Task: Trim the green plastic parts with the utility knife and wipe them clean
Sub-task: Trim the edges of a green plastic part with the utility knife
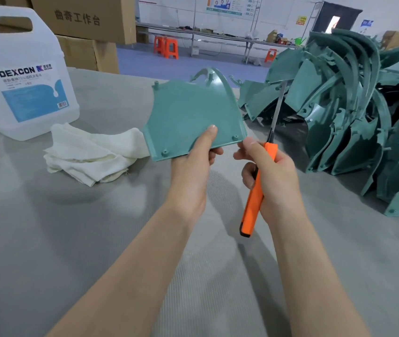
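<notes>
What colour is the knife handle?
Orange with a black end; the knife, in the right hand, shows best in the head view.

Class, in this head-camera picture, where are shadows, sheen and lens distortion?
Head view: soft shadows of the arms on the grey table; faint sheen on the green part in the left hand; wide-angle bending leans the jug at the left edge; distant benches look soft.

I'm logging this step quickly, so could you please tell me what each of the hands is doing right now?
Left hand: grips the green plastic part by its near edge.
Right hand: grips the utility knife, blade extended.
</notes>
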Demonstrator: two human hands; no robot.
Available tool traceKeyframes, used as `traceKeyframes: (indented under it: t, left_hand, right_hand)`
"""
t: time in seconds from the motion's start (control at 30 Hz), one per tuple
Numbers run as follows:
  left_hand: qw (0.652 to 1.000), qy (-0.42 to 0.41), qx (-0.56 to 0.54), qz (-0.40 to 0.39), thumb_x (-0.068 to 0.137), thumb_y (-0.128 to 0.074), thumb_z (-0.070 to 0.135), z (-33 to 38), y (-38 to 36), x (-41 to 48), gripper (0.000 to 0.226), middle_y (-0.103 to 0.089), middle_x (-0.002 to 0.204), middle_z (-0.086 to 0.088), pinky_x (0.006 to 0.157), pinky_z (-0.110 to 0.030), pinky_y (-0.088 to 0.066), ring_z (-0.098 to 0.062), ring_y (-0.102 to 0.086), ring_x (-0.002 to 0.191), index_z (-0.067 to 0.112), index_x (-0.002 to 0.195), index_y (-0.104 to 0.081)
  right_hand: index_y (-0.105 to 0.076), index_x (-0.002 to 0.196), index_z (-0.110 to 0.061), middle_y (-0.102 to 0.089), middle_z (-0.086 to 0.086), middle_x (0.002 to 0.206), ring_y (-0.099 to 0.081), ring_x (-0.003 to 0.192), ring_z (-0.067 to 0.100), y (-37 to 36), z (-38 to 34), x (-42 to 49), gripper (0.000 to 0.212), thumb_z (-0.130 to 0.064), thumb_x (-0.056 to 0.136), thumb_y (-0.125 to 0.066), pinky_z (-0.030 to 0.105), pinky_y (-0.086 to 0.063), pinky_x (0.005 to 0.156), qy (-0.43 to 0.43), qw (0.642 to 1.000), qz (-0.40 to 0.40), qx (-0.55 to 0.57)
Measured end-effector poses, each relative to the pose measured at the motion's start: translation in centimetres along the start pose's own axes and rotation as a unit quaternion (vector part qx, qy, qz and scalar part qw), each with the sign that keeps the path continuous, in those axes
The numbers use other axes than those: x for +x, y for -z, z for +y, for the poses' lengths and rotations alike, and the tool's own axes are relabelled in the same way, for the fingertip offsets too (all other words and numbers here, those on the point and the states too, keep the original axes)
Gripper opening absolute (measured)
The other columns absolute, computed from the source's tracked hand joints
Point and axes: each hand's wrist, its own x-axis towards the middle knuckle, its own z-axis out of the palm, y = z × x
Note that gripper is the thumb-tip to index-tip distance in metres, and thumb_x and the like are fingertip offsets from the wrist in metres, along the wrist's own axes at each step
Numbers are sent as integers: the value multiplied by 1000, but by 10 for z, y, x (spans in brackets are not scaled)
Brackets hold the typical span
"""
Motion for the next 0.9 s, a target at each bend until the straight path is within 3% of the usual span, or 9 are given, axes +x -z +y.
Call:
traceKeyframes:
  t: [0.17, 0.4, 0.57, 0.9]
  left_hand:
    - [1000, -4, 29, 5, 90, -61, 18, -3, 2, 1, 5, -62, 72, 15, 57, -14, -41, -2, -54, 57, 23, 89, -63]
    - [999, -8, 37, 3, 89, -62, 17, -5, 5, 3, 7, -63, 72, 15, 55, -14, -41, -2, -54, 56, 24, 88, -63]
    - [998, -17, 54, 6, 89, -63, 17, -7, 5, 3, 9, -62, 65, 18, 56, -15, -41, -1, -54, 55, 25, 83, -63]
    - [997, -14, 80, -18, 89, -62, 17, -11, 5, 3, 9, -62, 64, 18, 58, -15, -43, -2, -55, 54, 24, 83, -62]
  right_hand:
    - [-62, 73, -11, -69, -1, 63, -36, 39, 8, 1, 0, 0, 17, -13, 90, -62, 16, -32, 41, 33, 999, 23, -26]
    - [-54, 69, -12, -63, -3, 61, -36, 41, 12, 17, 3, 8, 19, -12, 87, -61, 18, -31, 41, -9, 994, 105, 21]
    - [-66, 79, -10, -65, -3, 61, -39, 40, 10, 10, 4, 6, 21, -26, 92, -62, 18, -32, 41, -32, 999, 34, -22]
    - [-56, 67, -9, -57, -3, 52, -35, 39, 11, 8, 2, 6, 21, -10, 88, -56, 20, -27, 41, -42, 998, 49, -26]
